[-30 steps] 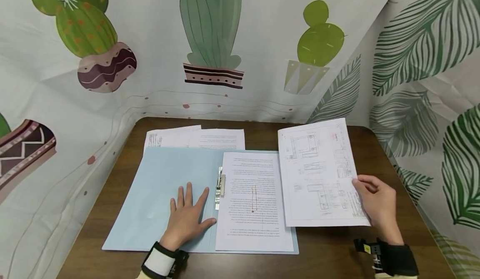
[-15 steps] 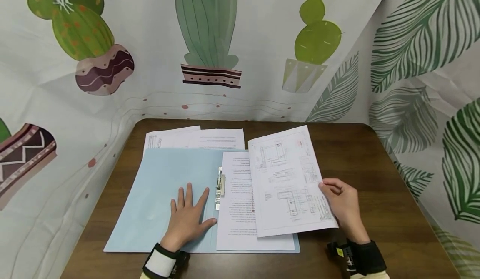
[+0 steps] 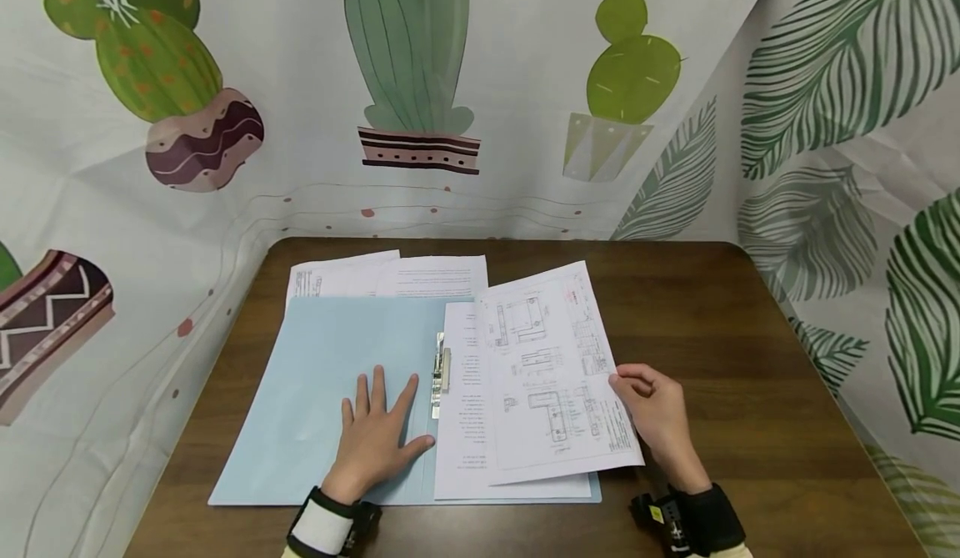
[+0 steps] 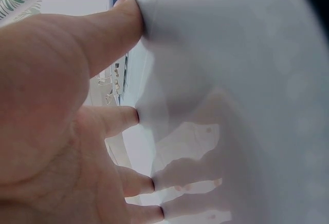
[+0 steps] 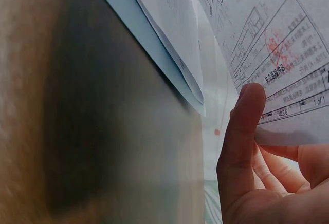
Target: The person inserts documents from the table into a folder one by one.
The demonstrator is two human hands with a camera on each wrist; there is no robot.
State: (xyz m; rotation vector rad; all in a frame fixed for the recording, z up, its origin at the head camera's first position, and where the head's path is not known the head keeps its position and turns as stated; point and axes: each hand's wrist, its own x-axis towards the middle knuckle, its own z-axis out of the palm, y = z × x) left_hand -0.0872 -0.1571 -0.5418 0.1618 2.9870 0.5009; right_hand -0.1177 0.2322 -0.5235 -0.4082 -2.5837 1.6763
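An open light-blue folder lies on the table, with a metal clip along its spine and printed pages on its right side. Fingers spread, the left hand rests on the folder's left cover; the left wrist view shows its fingertips touching the blue surface. By its right edge, the right hand pinches a sheet with technical drawings, tilted over the pages. In the right wrist view, thumb and fingers of the right hand hold this sheet near red marks.
More printed papers stick out from behind the folder's top edge. The brown wooden table extends to the right. Behind it hangs a white cloth printed with cacti and leaves.
The right hand has moved left with the drawing sheet, which now overlaps the pages in the folder. The left hand has stayed on the left cover.
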